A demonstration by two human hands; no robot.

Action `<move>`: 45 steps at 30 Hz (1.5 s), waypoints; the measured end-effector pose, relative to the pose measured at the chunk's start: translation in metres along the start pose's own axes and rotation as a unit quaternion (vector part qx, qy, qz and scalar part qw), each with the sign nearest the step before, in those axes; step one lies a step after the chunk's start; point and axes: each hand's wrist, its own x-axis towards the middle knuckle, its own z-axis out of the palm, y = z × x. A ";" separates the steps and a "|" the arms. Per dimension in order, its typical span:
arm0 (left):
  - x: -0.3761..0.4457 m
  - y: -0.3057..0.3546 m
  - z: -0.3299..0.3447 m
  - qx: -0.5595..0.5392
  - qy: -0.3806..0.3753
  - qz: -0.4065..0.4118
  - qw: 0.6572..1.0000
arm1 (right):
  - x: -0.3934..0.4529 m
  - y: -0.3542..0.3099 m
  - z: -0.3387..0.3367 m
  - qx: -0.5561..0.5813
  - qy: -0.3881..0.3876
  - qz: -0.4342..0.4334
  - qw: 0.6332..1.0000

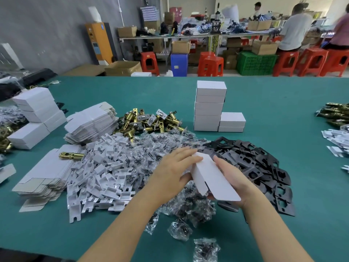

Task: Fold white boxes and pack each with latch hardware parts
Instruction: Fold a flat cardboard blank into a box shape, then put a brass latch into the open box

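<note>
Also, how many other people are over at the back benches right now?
3: a person in a white shirt at the right bench, a person in pink at the frame's right edge, and a farther person behind the clutter. Others may be hidden.

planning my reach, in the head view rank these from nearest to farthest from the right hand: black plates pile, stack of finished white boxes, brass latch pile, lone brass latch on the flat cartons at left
From the right hand:
1. black plates pile, right beside it, to the right.
2. stack of finished white boxes, straight ahead, past the plates.
3. brass latch pile, ahead and left.
4. lone brass latch, far left on the flat cartons.
</note>
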 end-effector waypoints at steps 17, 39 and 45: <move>0.002 -0.019 -0.005 -0.270 -0.025 -0.193 0.943 | 0.003 0.013 0.013 -0.223 -0.020 -0.302 0.927; 0.171 -0.195 -0.004 0.055 0.147 -0.354 0.922 | 0.067 0.048 -0.001 -0.343 0.204 -0.442 0.804; 0.187 -0.219 0.001 0.164 0.088 -0.346 0.919 | 0.073 0.050 -0.004 -0.347 0.207 -0.434 0.805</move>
